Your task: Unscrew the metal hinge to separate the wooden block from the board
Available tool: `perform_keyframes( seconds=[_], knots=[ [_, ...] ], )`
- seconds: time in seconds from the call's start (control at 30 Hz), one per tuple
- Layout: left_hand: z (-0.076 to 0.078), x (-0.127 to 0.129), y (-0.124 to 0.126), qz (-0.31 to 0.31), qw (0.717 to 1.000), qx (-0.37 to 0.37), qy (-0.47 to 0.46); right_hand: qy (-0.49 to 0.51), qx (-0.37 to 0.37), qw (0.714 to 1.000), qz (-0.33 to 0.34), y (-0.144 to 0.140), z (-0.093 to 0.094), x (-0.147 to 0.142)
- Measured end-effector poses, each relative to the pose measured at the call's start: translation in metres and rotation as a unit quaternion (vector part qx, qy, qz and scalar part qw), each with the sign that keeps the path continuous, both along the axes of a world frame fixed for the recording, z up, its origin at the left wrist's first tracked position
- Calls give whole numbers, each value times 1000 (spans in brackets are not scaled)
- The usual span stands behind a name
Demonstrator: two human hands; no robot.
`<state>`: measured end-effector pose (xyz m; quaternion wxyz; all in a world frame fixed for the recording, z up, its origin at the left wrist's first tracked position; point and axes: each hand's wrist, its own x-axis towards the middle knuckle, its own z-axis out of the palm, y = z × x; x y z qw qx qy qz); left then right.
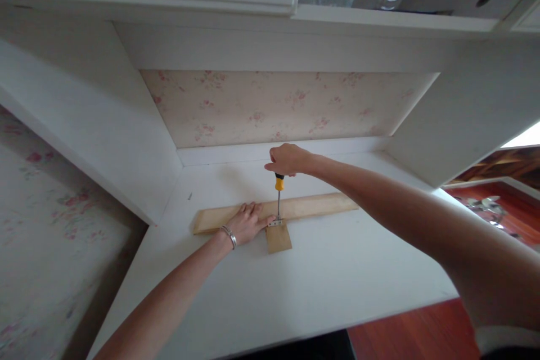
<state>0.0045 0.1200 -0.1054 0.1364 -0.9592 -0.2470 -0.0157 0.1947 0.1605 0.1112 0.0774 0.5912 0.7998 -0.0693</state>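
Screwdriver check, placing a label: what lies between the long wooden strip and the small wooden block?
A small metal hinge bridges them; the head view shows it.

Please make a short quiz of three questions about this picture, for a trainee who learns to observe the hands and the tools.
1. True or false: the left hand lies flat on the long wooden strip.
2. What does the right hand grip? A) a hammer B) a screwdriver with a yellow handle C) a brush
3. Fill in: the screwdriver stands nearly upright with its tip at a small metal ______, where the strip meets the small wooden block on the white desk.

Key: 1 true; 2 B; 3 hinge
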Motion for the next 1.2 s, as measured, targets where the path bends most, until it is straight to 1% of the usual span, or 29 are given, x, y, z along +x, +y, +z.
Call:
perform_keyframes(
  seconds=[0.07,0.17,0.23,0.3,0.37,0.5,0.57,0.63,0.7,0.8,0.83,0.9,1.0,1.1,1.17,1.2],
  knots=[
    [1,0,0,2,1000,-7,1,0,-5,1000,16,-1,2,2],
    [3,0,0,4,1000,-15,2,32,-8,997,64,0,5,5],
    [4,0,0,6,1000,-20,1,39,-31,998,50,2,5,6],
    [3,1,0,7,1000,-25,-5,15,-50,999,11,3,5,6],
    [2,1,-1,8,1000,-27,-12,-11,-56,998,-4,3,7,5],
    [1,-1,-1,5,1000,-20,-13,8,-75,997,33,2,11,3],
    [1,-1,-2,3,1000,-17,-11,-5,-80,996,31,2,12,2],
    [1,-1,-2,3,1000,-15,-11,-31,-71,997,23,3,11,1],
    [1,-1,-2,5,1000,-12,-10,-43,-60,997,31,4,11,1],
    [1,-1,-2,8,1000,-6,-9,-14,-58,996,71,4,12,0],
    [0,-1,-2,8,1000,-6,-8,-3,-60,995,74,3,13,0],
    [-1,-1,-2,8,1000,-9,-8,-2,-71,996,55,3,14,-1],
    [-2,-1,-2,8,1000,-11,-13,-36,-82,996,17,4,15,-1],
    [-4,-1,-2,9,1000,-16,-21,-29,-79,996,38,4,15,1],
    [-5,-1,-2,11,999,-23,-25,4,-97,993,62,3,16,2],
    [-5,-1,-2,12,999,-25,-26,18,-114,991,63,3,17,3]
  ],
)
